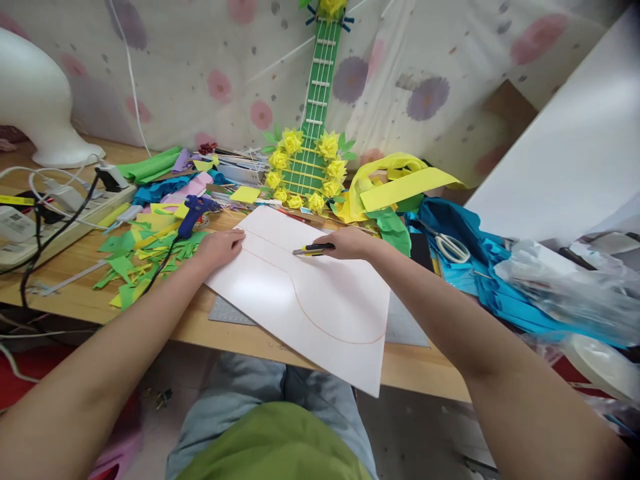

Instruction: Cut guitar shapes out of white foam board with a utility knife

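Observation:
A white foam board (pixel 340 293) lies tilted on the table, its near corner jutting past the front edge. An orange outline, straight at the left and curving round at the right, is drawn on it. My right hand (pixel 347 243) is closed on a yellow-and-black utility knife (pixel 314 249), whose blade end points left and sits at the upper drawn line. Resting on the board's left edge is my left hand (pixel 223 248), fingers laid over it and thumb slightly apart. Part of a grey cutting mat (pixel 407 322) shows beneath the board.
A green paper guitar (pixel 313 120) with yellow flowers stands at the back. Left are a blue glue gun (pixel 193 215), green and yellow scraps (pixel 127 257) and a power strip (pixel 90 213). Right are scissors (pixel 451 248), blue paper (pixel 493 287) and a plastic bag (pixel 565 280).

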A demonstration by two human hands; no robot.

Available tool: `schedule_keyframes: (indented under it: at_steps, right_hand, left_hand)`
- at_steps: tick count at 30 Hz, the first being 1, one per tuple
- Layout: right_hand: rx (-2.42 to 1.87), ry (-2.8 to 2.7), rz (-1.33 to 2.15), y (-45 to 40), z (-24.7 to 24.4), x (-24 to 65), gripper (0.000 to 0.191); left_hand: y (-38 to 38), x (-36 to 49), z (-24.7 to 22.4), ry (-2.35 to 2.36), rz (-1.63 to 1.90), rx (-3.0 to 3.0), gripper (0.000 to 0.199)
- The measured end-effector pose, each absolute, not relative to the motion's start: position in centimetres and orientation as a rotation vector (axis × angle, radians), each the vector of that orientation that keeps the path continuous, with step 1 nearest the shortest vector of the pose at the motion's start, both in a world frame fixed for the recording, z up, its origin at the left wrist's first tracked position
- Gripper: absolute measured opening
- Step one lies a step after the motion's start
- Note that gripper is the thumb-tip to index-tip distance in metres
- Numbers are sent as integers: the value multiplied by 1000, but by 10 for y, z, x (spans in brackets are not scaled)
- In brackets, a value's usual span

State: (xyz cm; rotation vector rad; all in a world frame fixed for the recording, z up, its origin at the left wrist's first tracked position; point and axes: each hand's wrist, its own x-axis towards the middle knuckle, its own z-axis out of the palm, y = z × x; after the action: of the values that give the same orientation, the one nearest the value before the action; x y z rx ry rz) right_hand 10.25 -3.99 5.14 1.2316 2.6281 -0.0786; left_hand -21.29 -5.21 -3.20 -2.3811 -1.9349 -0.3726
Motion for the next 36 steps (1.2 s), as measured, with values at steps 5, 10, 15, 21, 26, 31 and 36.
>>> schedule_keyframes:
  at_steps: [5, 10, 15, 21, 26, 31, 36]
  right_hand:
    - [1215, 2619, -86, -37, 57, 89, 37]
    - [1194, 2613, -84, -38, 56, 88, 39]
    - [1146, 2666, -137, -40, 51, 95, 38]
    - [1127, 2695, -99, -34, 49, 102, 38]
    - [1112, 2669, -54, -29, 51, 105, 39]
    - [1106, 2675, -48, -24, 47, 109, 39]
    - [1077, 2696, -43, -21, 45, 114, 39]
  left_hand:
    - [-43, -182, -33, -1988, -385, -2277, 34]
    - [-47, -133, -47, -2076, -340, -2312, 48]
    - [-48, -129, -51, -2089, -283, -2356, 52]
    - [-47, -132, -50, -2080, -322, -2366, 53]
    - [-47, -132, -50, -2069, -326, -2367, 51]
    - [-47, -132, -49, -2074, -326, -2373, 51]
    - [-48, -132, -49, -2078, -336, -2376, 51]
